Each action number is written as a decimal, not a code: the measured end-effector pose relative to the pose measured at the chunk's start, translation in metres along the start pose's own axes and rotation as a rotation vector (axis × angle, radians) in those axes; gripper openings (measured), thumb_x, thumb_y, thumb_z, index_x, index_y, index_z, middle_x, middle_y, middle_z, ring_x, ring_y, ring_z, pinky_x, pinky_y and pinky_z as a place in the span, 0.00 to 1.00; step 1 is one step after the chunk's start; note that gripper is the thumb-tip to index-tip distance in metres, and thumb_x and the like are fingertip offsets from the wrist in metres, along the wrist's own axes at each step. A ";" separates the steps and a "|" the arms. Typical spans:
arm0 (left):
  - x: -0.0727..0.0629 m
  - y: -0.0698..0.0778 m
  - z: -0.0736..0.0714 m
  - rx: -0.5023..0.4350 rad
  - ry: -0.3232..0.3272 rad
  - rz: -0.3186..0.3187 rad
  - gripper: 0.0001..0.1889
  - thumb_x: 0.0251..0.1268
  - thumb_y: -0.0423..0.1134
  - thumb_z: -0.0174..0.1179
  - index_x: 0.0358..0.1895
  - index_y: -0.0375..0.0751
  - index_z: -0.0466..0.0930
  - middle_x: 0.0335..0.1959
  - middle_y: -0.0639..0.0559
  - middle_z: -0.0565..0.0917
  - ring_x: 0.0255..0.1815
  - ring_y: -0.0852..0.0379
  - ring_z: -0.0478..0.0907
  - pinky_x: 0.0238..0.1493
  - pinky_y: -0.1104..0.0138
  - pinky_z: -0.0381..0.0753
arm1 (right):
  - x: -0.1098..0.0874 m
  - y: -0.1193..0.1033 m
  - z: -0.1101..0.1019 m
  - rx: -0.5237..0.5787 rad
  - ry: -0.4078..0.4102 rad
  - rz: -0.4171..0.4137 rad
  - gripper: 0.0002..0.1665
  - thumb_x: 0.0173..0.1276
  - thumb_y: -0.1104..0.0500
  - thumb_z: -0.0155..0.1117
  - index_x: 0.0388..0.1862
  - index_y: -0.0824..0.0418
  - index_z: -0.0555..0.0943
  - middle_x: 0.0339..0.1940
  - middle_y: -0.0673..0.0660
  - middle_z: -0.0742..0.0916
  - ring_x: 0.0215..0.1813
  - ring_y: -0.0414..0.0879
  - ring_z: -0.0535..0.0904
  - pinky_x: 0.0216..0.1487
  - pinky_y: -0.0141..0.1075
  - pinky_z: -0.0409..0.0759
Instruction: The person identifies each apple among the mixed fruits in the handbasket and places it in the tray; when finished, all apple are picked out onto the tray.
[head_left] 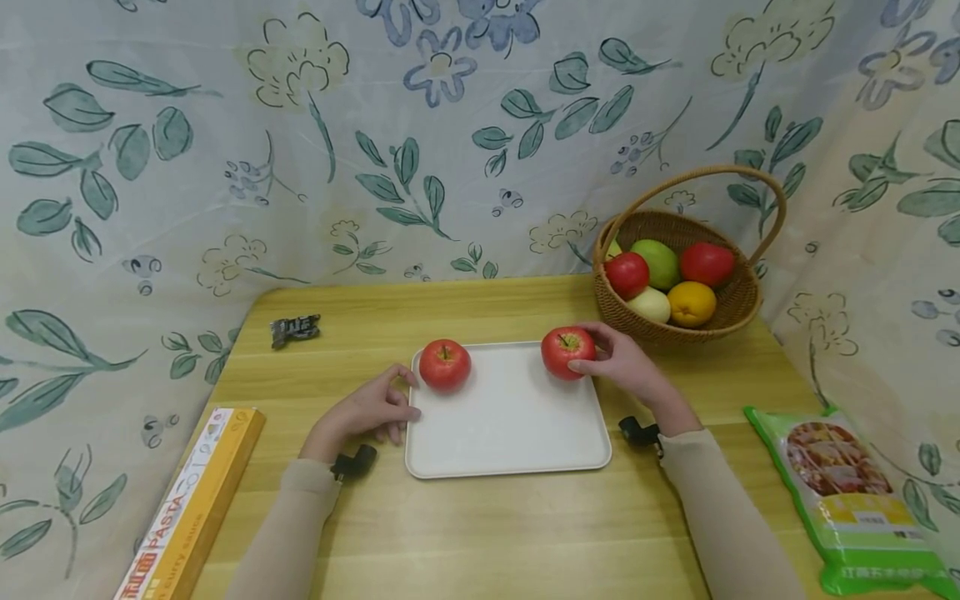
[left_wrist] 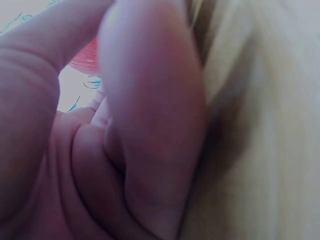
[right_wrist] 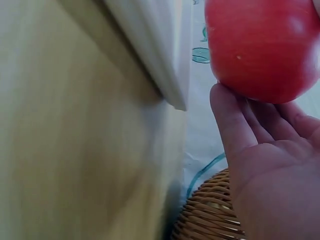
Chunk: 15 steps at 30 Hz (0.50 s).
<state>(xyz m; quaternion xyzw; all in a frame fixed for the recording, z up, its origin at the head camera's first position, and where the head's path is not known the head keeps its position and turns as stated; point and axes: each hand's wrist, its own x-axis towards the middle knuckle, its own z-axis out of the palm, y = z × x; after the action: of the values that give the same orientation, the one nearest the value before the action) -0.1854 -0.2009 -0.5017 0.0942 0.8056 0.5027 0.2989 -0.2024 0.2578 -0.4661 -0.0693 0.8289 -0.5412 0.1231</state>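
Note:
A white rectangular tray (head_left: 510, 429) lies on the wooden table. One red apple (head_left: 445, 365) sits at its far left corner. Over the far right corner, my right hand (head_left: 626, 362) grips a second red apple (head_left: 567, 352) between thumb and fingers. From the right wrist, that apple (right_wrist: 262, 47) shows large against the fingertips, beside the tray's edge (right_wrist: 150, 45). My left hand (head_left: 371, 407) rests at the tray's left edge, thumb and index fingertips right at the rim, fingers loosely bent. Its bent fingers fill much of the left wrist view, with a bit of red apple (left_wrist: 86, 57) behind.
A wicker basket (head_left: 675, 329) of mixed fruit stands at the back right. A small black wrapped packet (head_left: 295, 330) lies at the back left. The pasta box (head_left: 197, 504) is along the left edge, and a green food bag (head_left: 855, 508) lies on the right.

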 end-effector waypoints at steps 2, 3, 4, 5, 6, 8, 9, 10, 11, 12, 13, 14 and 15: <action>0.000 0.000 0.000 0.001 -0.001 0.001 0.31 0.68 0.45 0.73 0.66 0.46 0.65 0.29 0.47 0.86 0.20 0.55 0.84 0.21 0.68 0.79 | 0.002 0.004 0.002 -0.016 -0.006 -0.003 0.48 0.69 0.53 0.78 0.81 0.64 0.64 0.79 0.69 0.72 0.78 0.68 0.71 0.74 0.57 0.77; 0.000 0.000 0.000 -0.001 -0.001 0.001 0.31 0.68 0.45 0.73 0.66 0.46 0.65 0.29 0.47 0.86 0.20 0.55 0.84 0.21 0.68 0.79 | 0.002 0.005 0.002 -0.027 -0.006 -0.006 0.48 0.69 0.53 0.77 0.81 0.64 0.64 0.79 0.69 0.72 0.78 0.68 0.71 0.74 0.57 0.76; 0.000 0.000 0.000 -0.002 -0.002 0.001 0.31 0.68 0.44 0.73 0.66 0.46 0.65 0.29 0.47 0.86 0.20 0.55 0.84 0.21 0.68 0.79 | 0.003 0.007 0.003 -0.037 -0.007 -0.009 0.48 0.69 0.53 0.77 0.81 0.64 0.64 0.79 0.69 0.72 0.78 0.68 0.71 0.74 0.58 0.76; 0.000 -0.001 0.000 -0.003 -0.002 0.002 0.31 0.68 0.45 0.73 0.66 0.46 0.65 0.30 0.47 0.86 0.20 0.55 0.84 0.21 0.68 0.79 | 0.003 0.008 0.004 -0.046 -0.007 -0.013 0.48 0.70 0.53 0.77 0.81 0.64 0.64 0.79 0.70 0.73 0.78 0.68 0.71 0.74 0.58 0.76; 0.000 -0.001 0.000 -0.004 -0.002 0.003 0.31 0.68 0.45 0.73 0.66 0.46 0.65 0.30 0.47 0.86 0.20 0.55 0.84 0.21 0.68 0.79 | 0.004 0.009 0.005 -0.056 -0.008 -0.019 0.48 0.70 0.54 0.77 0.81 0.64 0.64 0.79 0.70 0.73 0.78 0.68 0.71 0.74 0.58 0.76; 0.000 -0.001 0.000 -0.004 -0.002 0.002 0.31 0.68 0.45 0.73 0.66 0.46 0.65 0.30 0.47 0.86 0.20 0.55 0.84 0.21 0.68 0.79 | 0.004 0.009 0.006 -0.073 -0.013 -0.028 0.47 0.70 0.54 0.77 0.81 0.64 0.64 0.78 0.71 0.74 0.78 0.68 0.72 0.74 0.59 0.76; 0.000 -0.001 0.000 -0.004 -0.003 0.003 0.31 0.68 0.45 0.73 0.66 0.46 0.65 0.30 0.47 0.86 0.20 0.55 0.84 0.21 0.68 0.79 | 0.004 0.009 0.007 -0.076 -0.014 -0.029 0.47 0.69 0.54 0.77 0.80 0.64 0.65 0.78 0.71 0.74 0.77 0.68 0.72 0.74 0.59 0.76; 0.001 -0.001 0.000 -0.004 -0.003 0.004 0.31 0.68 0.45 0.73 0.66 0.46 0.65 0.30 0.47 0.86 0.20 0.55 0.83 0.21 0.68 0.79 | 0.004 0.009 0.007 -0.082 -0.018 -0.031 0.47 0.70 0.53 0.77 0.80 0.64 0.65 0.77 0.71 0.74 0.77 0.68 0.73 0.74 0.59 0.76; 0.001 -0.001 0.000 -0.005 -0.004 0.005 0.31 0.69 0.45 0.73 0.66 0.46 0.65 0.30 0.47 0.86 0.20 0.55 0.83 0.21 0.68 0.79 | 0.004 0.009 0.008 -0.084 -0.021 -0.033 0.47 0.70 0.53 0.77 0.81 0.64 0.65 0.77 0.71 0.75 0.77 0.67 0.73 0.74 0.58 0.76; 0.001 -0.001 0.000 -0.005 -0.005 0.005 0.31 0.69 0.45 0.73 0.66 0.46 0.65 0.30 0.47 0.86 0.20 0.55 0.84 0.21 0.68 0.79 | 0.004 0.009 0.009 -0.086 -0.026 -0.037 0.47 0.70 0.53 0.77 0.81 0.65 0.65 0.77 0.71 0.75 0.77 0.67 0.73 0.74 0.58 0.76; 0.001 -0.001 0.000 -0.007 -0.006 0.005 0.31 0.69 0.45 0.73 0.66 0.46 0.65 0.30 0.47 0.86 0.20 0.55 0.84 0.21 0.68 0.79 | 0.004 0.009 0.010 -0.086 -0.030 -0.037 0.47 0.70 0.53 0.77 0.81 0.65 0.64 0.77 0.71 0.75 0.76 0.67 0.74 0.74 0.58 0.76; 0.001 -0.001 0.000 -0.008 -0.007 0.006 0.31 0.69 0.45 0.73 0.66 0.46 0.65 0.30 0.47 0.86 0.20 0.55 0.83 0.21 0.68 0.79 | 0.005 0.009 0.011 -0.086 -0.032 -0.038 0.47 0.70 0.53 0.76 0.81 0.65 0.64 0.77 0.71 0.75 0.76 0.67 0.74 0.75 0.58 0.76; 0.001 0.000 0.000 -0.009 -0.007 0.007 0.30 0.69 0.45 0.73 0.66 0.46 0.65 0.30 0.47 0.86 0.20 0.55 0.83 0.21 0.68 0.79 | 0.005 0.009 0.012 -0.086 -0.034 -0.037 0.48 0.71 0.53 0.76 0.81 0.65 0.64 0.77 0.71 0.75 0.76 0.67 0.73 0.75 0.58 0.76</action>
<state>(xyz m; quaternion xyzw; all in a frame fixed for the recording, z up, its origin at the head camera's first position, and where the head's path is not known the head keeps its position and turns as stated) -0.1858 -0.2007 -0.5024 0.0974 0.8021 0.5069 0.3004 -0.2035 0.2503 -0.4797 -0.0991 0.8478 -0.5060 0.1242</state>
